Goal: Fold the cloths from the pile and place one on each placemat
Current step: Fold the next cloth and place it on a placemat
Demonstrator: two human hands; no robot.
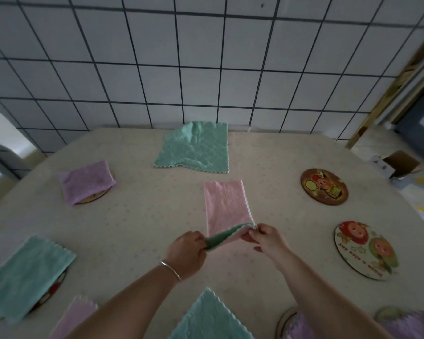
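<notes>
Pinching the pink cloth's (224,206) near corners, left hand (187,250) and right hand (267,238) should carry them toward twelve o'clock, aligning edges squarely.

You have bare tablecloth (142,216) at nine o'clock of the pink cloth (224,206); at twelve the unfolded green cloth (196,148) blocks you; at three two uncovered placemats (324,186) (366,250) lie.

A white tiled wall with dark grout lines (206,57) rises behind the pale speckled counter (145,216), beside an open cardboard box (399,163).
</notes>
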